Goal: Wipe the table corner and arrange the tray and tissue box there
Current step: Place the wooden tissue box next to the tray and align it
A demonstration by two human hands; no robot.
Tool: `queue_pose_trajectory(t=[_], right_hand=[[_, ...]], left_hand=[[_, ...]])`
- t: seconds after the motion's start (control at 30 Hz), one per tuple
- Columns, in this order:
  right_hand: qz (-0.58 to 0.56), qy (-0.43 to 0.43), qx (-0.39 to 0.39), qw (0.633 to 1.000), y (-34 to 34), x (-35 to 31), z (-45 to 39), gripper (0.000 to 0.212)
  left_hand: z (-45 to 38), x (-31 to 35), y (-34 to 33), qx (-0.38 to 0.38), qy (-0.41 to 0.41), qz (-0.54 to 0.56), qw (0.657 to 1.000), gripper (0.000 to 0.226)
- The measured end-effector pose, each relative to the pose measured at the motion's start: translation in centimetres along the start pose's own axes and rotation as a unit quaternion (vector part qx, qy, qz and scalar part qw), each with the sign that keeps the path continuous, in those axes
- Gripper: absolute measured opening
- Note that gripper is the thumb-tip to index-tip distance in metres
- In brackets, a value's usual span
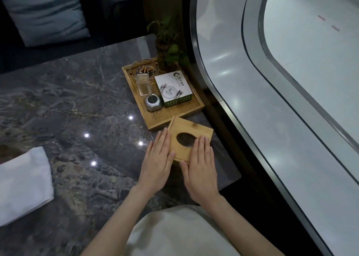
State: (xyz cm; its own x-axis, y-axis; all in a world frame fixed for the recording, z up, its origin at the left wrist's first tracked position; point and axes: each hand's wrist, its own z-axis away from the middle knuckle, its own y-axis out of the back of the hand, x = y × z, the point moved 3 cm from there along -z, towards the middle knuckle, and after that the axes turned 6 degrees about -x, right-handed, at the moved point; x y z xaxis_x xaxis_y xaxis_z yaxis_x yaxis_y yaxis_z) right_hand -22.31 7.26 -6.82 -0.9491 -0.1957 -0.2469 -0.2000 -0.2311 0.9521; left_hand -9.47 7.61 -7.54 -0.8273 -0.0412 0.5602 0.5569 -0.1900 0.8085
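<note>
A square bamboo tissue box with an oval dispensing slot in its lid (187, 137) lies flat on the dark grey veined marble tabletop (77, 104), just right of frame centre and close to the tabletop's right-hand corner. Its far corner meets or slightly overlaps the near rim of the shallow rectangular bamboo tray (153, 122); whether the two touch cannot be settled. The left hand (158, 159) lies flat with fingers extended along the box's left edge, and the right hand (201, 165) lies flat with its fingers on the lid beside the slot. Neither hand is curled round anything: both are open-palmed and pressing or steadying, not gripping. The box appears rigid and light, with hard square edges. On polished stone it should slide readily under flat pressure, so side walls pushed from opposite sides look like the surest purchase, and the thin lid around the slot the poorest. The tray, above centre, carries a glass ashtray holding cigarette butts (142, 69), a clear plastic rectangular container (144, 84), a silver faceted metal object (153, 101), a white printed card box with a green base (172, 89) and a small potted green plant (168, 42). Loaded so, it is likely heavier and its contents may shift or tip; its rims offer the hold. A folded white cloth (23, 186) rests at lower left, well apart.
</note>
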Motion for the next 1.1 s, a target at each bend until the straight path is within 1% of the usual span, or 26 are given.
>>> queue_pose_trajectory(t=[0.17,0.33,0.43,0.63,0.83,0.97,1.1], right_hand=[[0.030,0.002,0.003,1.000,0.1,0.1,-0.2,0.069],[0.046,0.025,-0.010,0.999,-0.1,0.5,-0.5,0.070],[0.045,0.035,-0.020,0.998,0.1,0.8,-0.8,0.070],[0.035,0.048,-0.007,0.998,0.8,2.2,-2.8,0.071],[0.028,0.098,-0.010,0.995,1.4,3.7,-3.2,0.066],[0.055,0.119,-0.034,0.991,2.1,4.5,-3.8,0.063],[0.070,0.151,-0.039,0.985,2.6,5.1,-4.3,0.063]], left_hand=[[0.0,0.0,-0.1,0.003,0.000,-0.005,1.000,0.059],[-0.1,0.0,-0.4,0.006,0.000,0.018,1.000,0.062],[-0.2,0.0,-0.5,0.007,0.000,0.035,0.999,0.063],[-2.4,1.3,-0.5,0.009,-0.004,0.039,0.999,0.059],[-2.5,2.5,-1.1,0.025,0.003,0.076,0.997,0.054],[-2.5,3.4,-1.4,0.034,0.018,0.111,0.993,0.057],[-2.3,3.9,-1.8,0.036,0.022,0.129,0.991,0.059]])
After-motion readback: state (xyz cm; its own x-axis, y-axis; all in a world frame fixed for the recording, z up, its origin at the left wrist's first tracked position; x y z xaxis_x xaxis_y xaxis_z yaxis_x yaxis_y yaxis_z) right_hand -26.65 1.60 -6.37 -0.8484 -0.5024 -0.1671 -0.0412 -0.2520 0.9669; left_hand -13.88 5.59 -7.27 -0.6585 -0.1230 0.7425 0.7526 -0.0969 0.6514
